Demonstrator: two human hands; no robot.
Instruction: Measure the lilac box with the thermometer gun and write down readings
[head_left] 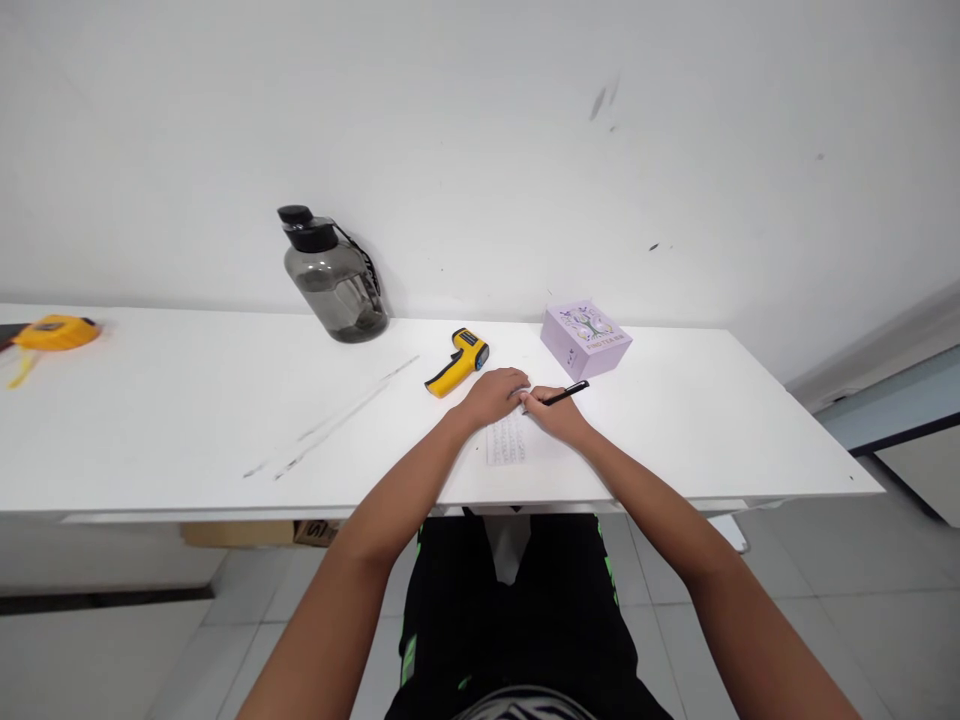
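Note:
My right hand (553, 410) grips a black pen (568, 392), its tip down at the sheet of paper and its back end pointing up to the right. My left hand (495, 393) lies flat over the top of the paper (507, 442), fingers stretched toward the right hand. Rows of small handwriting cover the visible part of the sheet; its upper part is hidden under my hands. Just beyond my left hand is a yellow and black infrared thermometer gun (459, 362). A light purple box (586, 340) with a printed lid stands past my right hand.
On the white table (187, 420), a large grey see-through water bottle (337, 285) with a black cap stands by the wall. A yellow tape measure (60, 333) lies at the far left. Under the table is a cardboard box (240, 534). Dark streaks mark the tabletop.

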